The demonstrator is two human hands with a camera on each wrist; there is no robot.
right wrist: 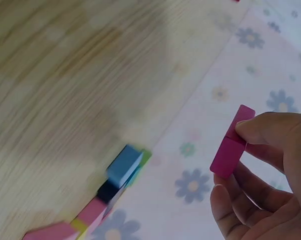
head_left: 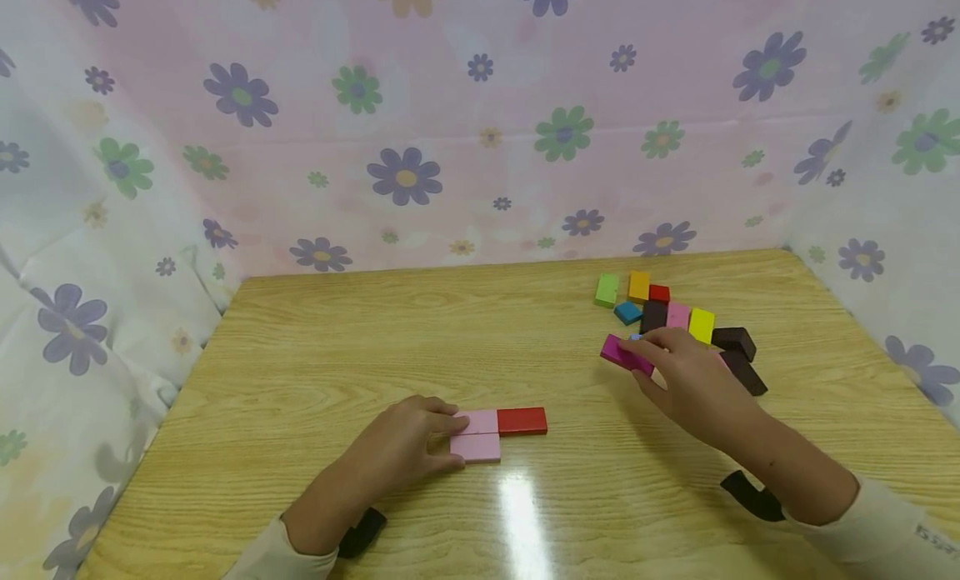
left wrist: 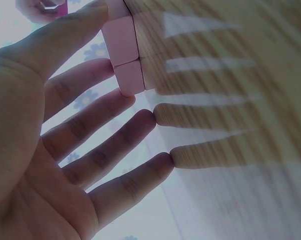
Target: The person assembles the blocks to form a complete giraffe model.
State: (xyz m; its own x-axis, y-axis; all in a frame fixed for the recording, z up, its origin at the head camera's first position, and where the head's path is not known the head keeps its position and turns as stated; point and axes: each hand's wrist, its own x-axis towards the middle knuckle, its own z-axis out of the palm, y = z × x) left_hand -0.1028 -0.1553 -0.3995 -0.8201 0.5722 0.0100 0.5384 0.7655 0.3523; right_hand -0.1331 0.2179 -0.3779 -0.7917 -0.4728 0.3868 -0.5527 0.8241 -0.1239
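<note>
In the head view my left hand (head_left: 401,442) is at two light pink blocks (head_left: 476,448), which lie flat side by side on the table. Its thumb and index finger hold them at opposite sides; in the left wrist view the other fingers (left wrist: 123,192) spread straight, tips on the tabletop. A red block (head_left: 522,421) touches the farther pink one at its right end. Over the table at right, my right hand (head_left: 686,384) pinches a magenta block (right wrist: 229,150) between thumb and fingers. A line crosses that block; whether it is one piece or two, I cannot tell.
Beyond the right hand lies a loose group of blocks: green (head_left: 607,290), orange (head_left: 638,286), blue (head_left: 627,312), yellow (head_left: 702,326), pink (head_left: 678,316) and several dark brown ones (head_left: 742,372). The hand hides part of it. A flowered curtain (head_left: 480,147) encloses the wooden table (head_left: 337,338).
</note>
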